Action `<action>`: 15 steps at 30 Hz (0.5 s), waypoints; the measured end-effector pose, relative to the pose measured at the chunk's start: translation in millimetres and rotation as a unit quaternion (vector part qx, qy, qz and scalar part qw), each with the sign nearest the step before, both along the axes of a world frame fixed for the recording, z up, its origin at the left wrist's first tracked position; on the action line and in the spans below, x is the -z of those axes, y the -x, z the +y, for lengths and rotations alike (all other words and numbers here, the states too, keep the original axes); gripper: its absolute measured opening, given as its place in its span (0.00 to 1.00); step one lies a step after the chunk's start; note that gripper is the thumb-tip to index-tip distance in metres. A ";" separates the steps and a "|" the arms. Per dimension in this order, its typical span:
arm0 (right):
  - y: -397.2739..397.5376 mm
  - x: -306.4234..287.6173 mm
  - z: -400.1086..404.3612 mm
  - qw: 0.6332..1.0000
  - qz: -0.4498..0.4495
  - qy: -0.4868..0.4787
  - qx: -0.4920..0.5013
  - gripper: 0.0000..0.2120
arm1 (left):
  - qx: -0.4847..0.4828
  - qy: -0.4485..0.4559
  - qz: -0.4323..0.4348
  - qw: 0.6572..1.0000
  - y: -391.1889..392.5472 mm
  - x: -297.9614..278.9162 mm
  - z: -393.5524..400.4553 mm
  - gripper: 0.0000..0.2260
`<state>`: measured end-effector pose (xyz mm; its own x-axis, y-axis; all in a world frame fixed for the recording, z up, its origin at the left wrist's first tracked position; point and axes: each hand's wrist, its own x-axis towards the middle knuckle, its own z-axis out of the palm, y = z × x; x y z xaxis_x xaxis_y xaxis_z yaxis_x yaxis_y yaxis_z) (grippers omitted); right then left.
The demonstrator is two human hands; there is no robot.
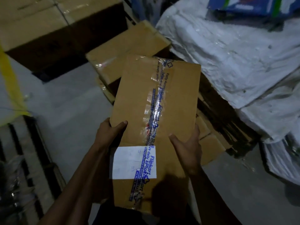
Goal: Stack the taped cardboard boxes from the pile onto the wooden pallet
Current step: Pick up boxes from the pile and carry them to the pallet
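I hold a long brown cardboard box (pixel 151 120) lifted in front of me, sealed lengthwise with clear tape printed in blue, with a white label near my end. My left hand (pixel 108 135) grips its left edge, thumb on top. My right hand (pixel 188 145) grips its right edge, thumb on top. Beyond it another taped box (pixel 123 56) lies on the floor against a stack of flattened cardboard (pixel 222 120). The wooden pallet (pixel 24 159) shows at the lower left, its slats dark and partly blurred.
A big taped carton (pixel 48 26) fills the upper left. White woven sacks (pixel 235 54) pile up on the right with a blue box (pixel 253 5) on top. A yellow strap (pixel 11 85) runs down the left edge. Grey concrete floor (pixel 68 111) lies between.
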<state>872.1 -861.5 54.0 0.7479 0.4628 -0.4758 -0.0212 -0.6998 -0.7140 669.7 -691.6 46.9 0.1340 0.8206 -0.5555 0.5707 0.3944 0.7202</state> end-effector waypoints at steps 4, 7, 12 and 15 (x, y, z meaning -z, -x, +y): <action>49.8 -31.6 59.8 0.999 -0.032 -0.004 -0.043 0.49 | -0.023 -0.042 0.034 0.998 64.4 -26.4 40.5 0.33; 92.0 -46.6 109.6 0.997 -0.052 -0.006 -0.058 0.48 | -0.043 -0.060 0.049 0.996 112.9 -38.9 76.9 0.31; 152.3 -70.8 174.1 0.993 -0.072 -0.011 -0.096 0.49 | -0.067 -0.088 0.048 0.993 183.6 -60.5 122.0 0.32; 181.0 -86.6 210.0 0.988 -0.083 -0.014 -0.130 0.50 | -0.085 -0.114 0.039 0.989 220.6 -73.7 142.6 0.32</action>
